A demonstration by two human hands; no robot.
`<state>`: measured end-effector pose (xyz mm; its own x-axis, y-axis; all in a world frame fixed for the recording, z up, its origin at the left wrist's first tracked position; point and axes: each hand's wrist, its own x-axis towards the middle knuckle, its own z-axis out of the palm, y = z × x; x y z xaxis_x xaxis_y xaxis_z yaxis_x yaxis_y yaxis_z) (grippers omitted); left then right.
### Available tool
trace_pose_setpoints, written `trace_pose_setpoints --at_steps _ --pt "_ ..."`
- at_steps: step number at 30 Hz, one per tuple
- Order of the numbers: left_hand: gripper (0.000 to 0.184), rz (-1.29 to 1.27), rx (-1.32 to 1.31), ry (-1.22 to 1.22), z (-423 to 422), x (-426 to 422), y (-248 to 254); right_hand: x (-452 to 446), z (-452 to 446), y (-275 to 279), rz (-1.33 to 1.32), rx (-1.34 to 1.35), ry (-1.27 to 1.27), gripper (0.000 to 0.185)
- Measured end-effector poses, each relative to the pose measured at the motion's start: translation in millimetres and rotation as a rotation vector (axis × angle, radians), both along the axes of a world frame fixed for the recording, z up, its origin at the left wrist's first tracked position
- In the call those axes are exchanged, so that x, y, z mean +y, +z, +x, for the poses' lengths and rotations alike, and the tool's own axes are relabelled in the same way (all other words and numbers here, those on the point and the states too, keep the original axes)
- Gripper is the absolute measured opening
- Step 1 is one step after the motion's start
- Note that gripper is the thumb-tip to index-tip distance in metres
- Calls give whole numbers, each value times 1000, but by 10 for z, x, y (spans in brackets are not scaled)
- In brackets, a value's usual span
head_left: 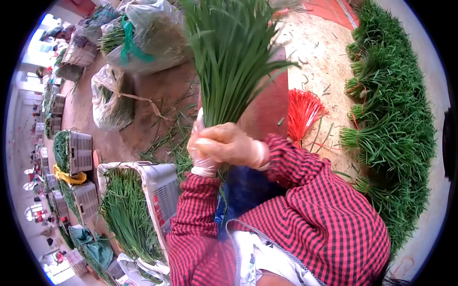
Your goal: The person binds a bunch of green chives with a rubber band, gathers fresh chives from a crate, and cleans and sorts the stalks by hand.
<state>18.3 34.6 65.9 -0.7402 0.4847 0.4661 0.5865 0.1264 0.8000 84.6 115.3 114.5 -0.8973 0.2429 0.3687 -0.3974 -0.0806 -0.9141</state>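
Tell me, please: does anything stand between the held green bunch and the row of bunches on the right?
Red strings and scattered leaf bits lie low on the pale surface between the green bunch and the row; nothing taller is visible.

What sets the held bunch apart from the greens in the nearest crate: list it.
The bunch is gripped by the left hand and right hand; the crate greens lie inside the crate, untouched. The bunch is squeezed narrow at the stalks, leaves fanning out; the crate greens form a wider heap. Both are green, long and thin-leaved.
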Motion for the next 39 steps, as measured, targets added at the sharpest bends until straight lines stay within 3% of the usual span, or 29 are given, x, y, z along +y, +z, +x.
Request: trace_pose_setpoints --at_steps 2,4,5,7,10,17,19,23,25,29,34,39 --pt "58 -79 -161 -125 -126 -74 300 182 278 287 -323 -195 163 21" --pt "73 -262 262 -20 -147 -168 541 394 493 239 -274 -310 27 23" --pt "85 -385 346 46 -193 -286 548 502 600 215 -252 -370 -37 23" --pt "86 -454 411 77 -197 -526 594 698 833 165 -179 -489 -189 22" --pt "87 -560 450 102 -153 -980 545 796 1026 194 -184 -447 -355 23" --pt "88 -666 545 192 230 -1923 399 653 1179 456 -91 -390 -307 18" --pt "90 -659 548 213 354 -2161 371 551 1111 570 -86 -218 -387 12" --pt "92 -687 558 253 615 -2563 422 405 944 963 183 -18 -429 15" --pt "91 -726 582 283 722 -2749 466 319 805 1093 737 232 -416 18" --pt "92 -693 673 316 859 -3015 538 -48 685 1318 797 -50 -128 26" --pt "90 -694 700 379 1028 -3385 572 -438 606 1249 939 89 33 26" --pt "86 -770 791 476 1173 -3860 661 -917 743 1269 1212 200 -94 15"
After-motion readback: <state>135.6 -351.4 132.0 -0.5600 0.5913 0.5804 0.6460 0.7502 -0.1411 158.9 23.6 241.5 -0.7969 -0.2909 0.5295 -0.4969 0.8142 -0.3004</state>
